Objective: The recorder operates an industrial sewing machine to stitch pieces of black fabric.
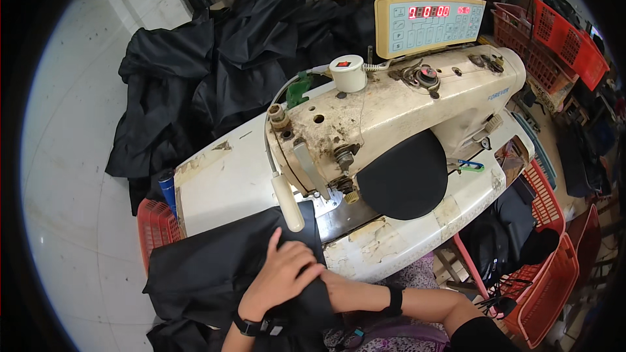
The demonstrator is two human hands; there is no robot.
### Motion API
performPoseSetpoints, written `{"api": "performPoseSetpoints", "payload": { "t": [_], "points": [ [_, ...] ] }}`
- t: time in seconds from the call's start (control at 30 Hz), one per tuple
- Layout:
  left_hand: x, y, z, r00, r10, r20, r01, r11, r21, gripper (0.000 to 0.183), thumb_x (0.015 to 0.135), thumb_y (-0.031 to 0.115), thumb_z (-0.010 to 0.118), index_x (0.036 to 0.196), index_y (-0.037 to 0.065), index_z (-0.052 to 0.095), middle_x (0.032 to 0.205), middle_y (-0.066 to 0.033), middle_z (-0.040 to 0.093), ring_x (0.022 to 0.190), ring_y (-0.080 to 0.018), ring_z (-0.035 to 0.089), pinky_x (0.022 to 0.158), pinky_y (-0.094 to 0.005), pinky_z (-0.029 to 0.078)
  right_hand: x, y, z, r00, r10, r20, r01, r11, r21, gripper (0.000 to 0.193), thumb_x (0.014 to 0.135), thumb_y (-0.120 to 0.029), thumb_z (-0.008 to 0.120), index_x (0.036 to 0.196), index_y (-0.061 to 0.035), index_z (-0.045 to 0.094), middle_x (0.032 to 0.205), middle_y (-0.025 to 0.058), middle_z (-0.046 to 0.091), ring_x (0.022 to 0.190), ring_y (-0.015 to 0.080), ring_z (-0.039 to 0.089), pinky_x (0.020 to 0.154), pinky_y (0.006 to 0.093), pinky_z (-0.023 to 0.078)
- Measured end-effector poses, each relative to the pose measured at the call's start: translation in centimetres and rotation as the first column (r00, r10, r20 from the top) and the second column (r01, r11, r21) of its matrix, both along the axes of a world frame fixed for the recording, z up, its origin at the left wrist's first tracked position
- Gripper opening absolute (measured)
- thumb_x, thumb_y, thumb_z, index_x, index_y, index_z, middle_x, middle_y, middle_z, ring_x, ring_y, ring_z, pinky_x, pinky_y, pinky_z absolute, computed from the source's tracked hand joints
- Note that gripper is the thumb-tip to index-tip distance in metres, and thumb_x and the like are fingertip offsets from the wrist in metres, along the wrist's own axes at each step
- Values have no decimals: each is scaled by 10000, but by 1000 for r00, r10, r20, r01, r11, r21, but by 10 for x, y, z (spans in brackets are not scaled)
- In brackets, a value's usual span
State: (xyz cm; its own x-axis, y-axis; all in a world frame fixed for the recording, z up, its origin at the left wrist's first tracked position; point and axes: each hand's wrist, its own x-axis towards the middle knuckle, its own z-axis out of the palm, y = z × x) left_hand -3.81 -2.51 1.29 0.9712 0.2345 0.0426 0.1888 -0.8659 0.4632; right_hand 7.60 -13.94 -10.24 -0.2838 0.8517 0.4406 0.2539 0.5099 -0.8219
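A piece of black fabric (215,254) lies over the front left of a white sewing machine (391,104), its upper corner close to the needle area. My left hand (282,274) rests on top of it, forefinger stretched toward the machine head and the other fingers bent. At the fabric's right edge is my right hand (334,289), against the left one; its fingers are hidden by the cloth and the left hand. A white-handled lamp (288,202) hangs just above the fabric. The needle itself cannot be made out.
A black rounded panel (404,176) stands under the machine arm, with small blue-green thread snips (469,165) beside it. Black fabric (215,58) is heaped behind the table. A lit control panel (430,25) tops the machine. Red baskets (544,300) flank the right side.
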Motion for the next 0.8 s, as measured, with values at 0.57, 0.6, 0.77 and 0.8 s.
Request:
{"api": "performPoseSetpoints", "payload": {
  "t": [0.57, 0.6, 0.77, 0.8],
  "points": [
    [-13, 39, -27, 967, 185, -173, -195, 980, -40, 803, 731, 481, 798, 1421, 172, 529, 1554, -122, 356, 1493, -325, 190, 1156, -647, 101, 29, -34, 33, 816, -222, 533, 128, 970, 208, 259, 749, -102, 638, 991, -24, 681, 1217, 82, 637, 1391, 284, 416, 1199, 511, 256],
    [-9, 42, -26, 966, 191, -174, -197, 980, -20, 857, 698, 506, 814, 1426, 161, 521, 1548, -136, 361, 1490, -328, 200, 1156, -643, 109, 30, -32, 33, 818, -302, 489, 200, 948, 249, 250, 739, -86, 640, 976, -16, 678, 1218, 74, 632, 1384, 280, 434, 1188, 511, 284],
    [27, 68, -40, 980, 181, -87, -184, 982, -34, 862, 652, 538, 837, 1331, 76, 575, 1464, -166, 443, 1403, -344, 324, 1129, -645, 168, 63, -21, 38, 758, -397, 517, 327, 918, 226, 331, 742, -69, 636, 1063, 6, 669, 1252, 80, 637, 1350, 255, 479, 1168, 510, 318],
    [34, 74, -41, 981, 184, -67, -188, 981, -55, 840, 640, 541, 844, 1279, 52, 604, 1411, -175, 496, 1351, -355, 390, 1118, -636, 197, 69, -17, 40, 747, -402, 529, 350, 915, 201, 359, 745, -65, 634, 1094, 11, 665, 1273, 82, 631, 1349, 247, 480, 1168, 507, 316]
  ]
}}
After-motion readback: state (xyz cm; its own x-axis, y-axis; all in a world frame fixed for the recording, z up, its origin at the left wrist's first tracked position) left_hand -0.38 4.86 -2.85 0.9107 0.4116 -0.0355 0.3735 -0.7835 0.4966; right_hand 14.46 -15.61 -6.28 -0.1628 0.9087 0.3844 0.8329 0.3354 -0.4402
